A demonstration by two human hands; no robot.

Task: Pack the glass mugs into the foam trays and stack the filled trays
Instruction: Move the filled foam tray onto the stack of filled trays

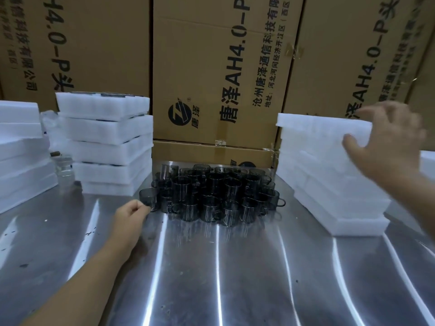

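Steel table (211, 290): starting a fresh tray, filled trays (103, 137) stacked at left.
Left hand (131, 215) pinches the nearest of the glass mugs (211, 196) clustered mid-table; right hand (386, 147), fingers spread loose, reaches the empty stack's top tray (317, 128), which likely needs gripping next.

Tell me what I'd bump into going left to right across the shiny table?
Foam stack at the left edge → small clear jar → filled tray stack → dark glass mugs → tall foam tray stack → right hand on its top corner. The left hand, pinching the leftmost mug, overlaps the trays, so I skipped it.
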